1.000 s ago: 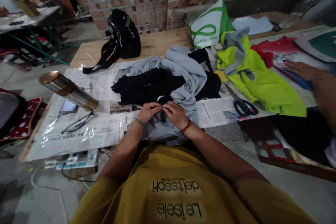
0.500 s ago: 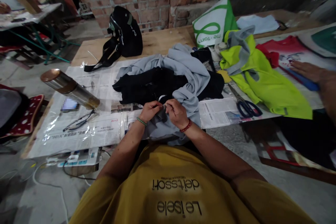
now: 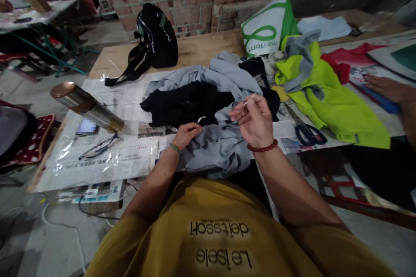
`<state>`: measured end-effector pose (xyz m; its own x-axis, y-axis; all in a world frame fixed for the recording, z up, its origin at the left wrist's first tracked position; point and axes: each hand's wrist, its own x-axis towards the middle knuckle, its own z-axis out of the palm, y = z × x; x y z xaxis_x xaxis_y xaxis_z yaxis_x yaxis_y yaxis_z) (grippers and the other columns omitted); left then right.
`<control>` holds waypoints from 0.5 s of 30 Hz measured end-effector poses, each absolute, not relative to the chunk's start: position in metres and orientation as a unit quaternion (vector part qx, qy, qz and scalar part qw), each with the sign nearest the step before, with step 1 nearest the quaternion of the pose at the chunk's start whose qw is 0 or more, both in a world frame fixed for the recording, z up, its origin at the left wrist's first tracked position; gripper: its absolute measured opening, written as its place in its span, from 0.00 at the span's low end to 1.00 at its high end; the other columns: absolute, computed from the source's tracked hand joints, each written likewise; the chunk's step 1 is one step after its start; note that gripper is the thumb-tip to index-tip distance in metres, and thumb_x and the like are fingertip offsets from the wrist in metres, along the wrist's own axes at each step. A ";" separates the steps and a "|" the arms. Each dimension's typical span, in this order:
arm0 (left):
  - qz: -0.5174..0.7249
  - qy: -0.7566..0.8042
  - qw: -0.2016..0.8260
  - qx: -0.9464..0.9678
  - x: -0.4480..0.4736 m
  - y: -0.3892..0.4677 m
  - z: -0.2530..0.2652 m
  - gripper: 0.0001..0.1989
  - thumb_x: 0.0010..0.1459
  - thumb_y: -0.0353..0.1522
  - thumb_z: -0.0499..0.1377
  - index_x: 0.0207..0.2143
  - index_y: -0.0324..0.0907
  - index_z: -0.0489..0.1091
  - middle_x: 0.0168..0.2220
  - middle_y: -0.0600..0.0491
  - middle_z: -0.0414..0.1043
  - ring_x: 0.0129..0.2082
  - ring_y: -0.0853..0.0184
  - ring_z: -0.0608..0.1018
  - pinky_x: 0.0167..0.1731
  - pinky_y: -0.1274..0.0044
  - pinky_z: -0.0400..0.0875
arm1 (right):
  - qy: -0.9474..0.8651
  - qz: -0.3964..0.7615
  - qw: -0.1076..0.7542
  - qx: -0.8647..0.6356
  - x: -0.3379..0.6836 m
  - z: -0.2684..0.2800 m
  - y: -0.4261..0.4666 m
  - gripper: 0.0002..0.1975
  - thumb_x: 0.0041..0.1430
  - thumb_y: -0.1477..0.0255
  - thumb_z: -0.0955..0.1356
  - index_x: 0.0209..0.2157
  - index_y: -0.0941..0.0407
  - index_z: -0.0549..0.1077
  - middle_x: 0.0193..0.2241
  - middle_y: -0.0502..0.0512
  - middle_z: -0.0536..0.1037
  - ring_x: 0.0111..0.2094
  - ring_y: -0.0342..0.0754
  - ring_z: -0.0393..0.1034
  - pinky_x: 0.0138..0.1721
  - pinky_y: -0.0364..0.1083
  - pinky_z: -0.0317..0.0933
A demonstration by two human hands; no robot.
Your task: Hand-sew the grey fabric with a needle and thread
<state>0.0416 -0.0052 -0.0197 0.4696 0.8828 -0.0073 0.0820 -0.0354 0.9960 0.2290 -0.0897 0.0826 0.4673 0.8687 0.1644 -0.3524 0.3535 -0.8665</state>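
Note:
My left hand (image 3: 187, 135), a green bead bracelet on its wrist, pinches a fold of the grey cloth (image 3: 217, 149) close to my body. Raised to the right above that cloth is my right hand (image 3: 255, 119), wearing a red bracelet. Its thumb and fingers close on a thin, pale needle (image 3: 250, 99). A faint thread seems to run between the two hands, though it is too fine to follow fully. Black cloth (image 3: 188, 101) lies bunched just beyond my left hand, with more of the grey cloth behind it.
Dark-handled scissors (image 3: 308, 133) and a neon-yellow garment (image 3: 334, 95) lie to the right, near another person's hand (image 3: 385, 88). At left stand a metal flask (image 3: 86, 106), a phone (image 3: 87, 127) and glasses (image 3: 99, 147). A black bag (image 3: 159, 37) and a white-green bag (image 3: 268, 30) are behind.
My right hand has drawn away from the left, up and to the right, with the needle in its fingers. My left hand stays on the grey cloth.

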 end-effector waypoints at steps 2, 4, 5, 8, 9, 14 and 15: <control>0.345 0.384 0.583 0.627 0.042 -0.005 -0.019 0.13 0.41 0.40 0.66 0.23 0.39 0.75 0.19 0.57 0.69 0.20 0.74 0.65 0.21 0.80 0.61 | -0.323 0.372 0.781 -0.385 0.242 0.089 -0.096 0.14 0.50 0.62 0.72 0.33 0.53 0.65 0.21 0.43 0.73 0.20 0.41 0.70 0.21 0.41 0.63; 0.346 0.384 0.587 0.623 0.042 -0.006 -0.019 0.12 0.41 0.39 0.66 0.23 0.40 0.75 0.19 0.57 0.69 0.20 0.74 0.65 0.21 0.80 0.61 | -0.318 0.347 0.800 -0.373 0.256 0.094 -0.103 0.12 0.50 0.64 0.72 0.32 0.52 0.66 0.20 0.43 0.73 0.19 0.41 0.68 0.21 0.42 0.63; 0.346 0.385 0.588 0.622 0.042 -0.006 -0.019 0.11 0.41 0.39 0.66 0.23 0.40 0.75 0.19 0.57 0.68 0.20 0.74 0.65 0.21 0.80 0.61 | -0.312 0.336 0.808 -0.370 0.262 0.096 -0.106 0.11 0.50 0.65 0.71 0.32 0.52 0.66 0.20 0.43 0.72 0.18 0.40 0.67 0.21 0.42 0.62; 0.345 0.384 0.591 0.620 0.041 -0.006 -0.018 0.11 0.41 0.39 0.66 0.23 0.40 0.75 0.19 0.57 0.68 0.20 0.74 0.65 0.21 0.79 0.60 | -0.292 0.298 0.830 -0.370 0.280 0.100 -0.116 0.05 0.53 0.69 0.70 0.31 0.51 0.68 0.20 0.44 0.70 0.18 0.39 0.64 0.21 0.42 0.60; 0.344 0.384 0.592 0.619 0.041 -0.006 -0.018 0.11 0.41 0.39 0.66 0.23 0.40 0.75 0.19 0.57 0.67 0.20 0.74 0.65 0.21 0.79 0.60 | -0.286 0.287 0.836 -0.370 0.284 0.102 -0.119 0.04 0.54 0.70 0.69 0.30 0.51 0.69 0.20 0.44 0.70 0.18 0.39 0.64 0.21 0.43 0.59; 0.342 0.386 0.589 0.622 0.042 -0.007 -0.018 0.12 0.41 0.40 0.66 0.23 0.40 0.74 0.18 0.57 0.65 0.19 0.74 0.63 0.21 0.79 0.58 | -0.271 0.266 0.851 -0.362 0.298 0.105 -0.132 0.05 0.55 0.73 0.68 0.27 0.51 0.73 0.20 0.46 0.70 0.18 0.39 0.63 0.22 0.44 0.57; 0.341 0.386 0.587 0.624 0.042 -0.007 -0.018 0.12 0.41 0.40 0.66 0.24 0.40 0.74 0.18 0.57 0.65 0.19 0.74 0.63 0.21 0.79 0.58 | -0.268 0.263 0.853 -0.363 0.300 0.105 -0.134 0.05 0.56 0.73 0.68 0.27 0.50 0.73 0.20 0.46 0.70 0.18 0.39 0.63 0.22 0.44 0.56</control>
<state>0.0419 -0.0071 -0.0180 0.4692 0.8827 -0.0271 0.0814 -0.0126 0.9966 0.3003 -0.1335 0.1054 0.7182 0.6427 0.2665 -0.2541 0.5988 -0.7595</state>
